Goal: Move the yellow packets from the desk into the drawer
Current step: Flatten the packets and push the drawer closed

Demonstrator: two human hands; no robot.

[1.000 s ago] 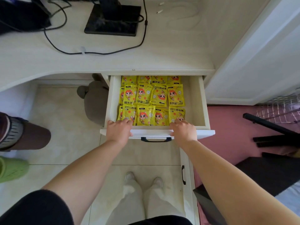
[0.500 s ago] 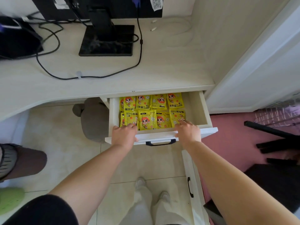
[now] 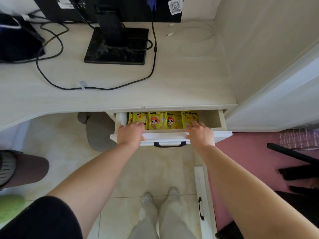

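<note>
Pale wood-look desk (image 3: pixel 172 87) tucked into a corner, wall on the right. A black monitor stand (image 3: pixel 115 49) sits toward the back edge, with black cables (image 3: pixel 151 69) looping across the top and a white cable (image 3: pixel 198 42) coiled near the back right corner. There's a QR sticker (image 3: pixel 175 6) on the monitor's lower edge. The floor is beige tiles (image 3: pixel 65 135), with a pink mat (image 3: pixel 250 157) off to the right, and some grey soft thing (image 3: pixel 98 133) lies under the desk.

The white drawer (image 3: pixel 222 133) hangs under the desk's front edge at its right end, only partly open. The yellow packets (image 3: pixel 156 120) are all inside it, and only one row shows in the gap, cartoon faces up.

The left hand (image 3: pixel 131 133) grips the left part of the drawer front, with the fingers hooked over the top edge onto the leftmost packets and the thumb against the outer face. The right hand (image 3: pixel 200 133) has hold of the right part the same way, fingers curled over the edge right by the rightmost packet. The dark handle (image 3: pixel 170 144) sits between the two hands, untouched.
</note>
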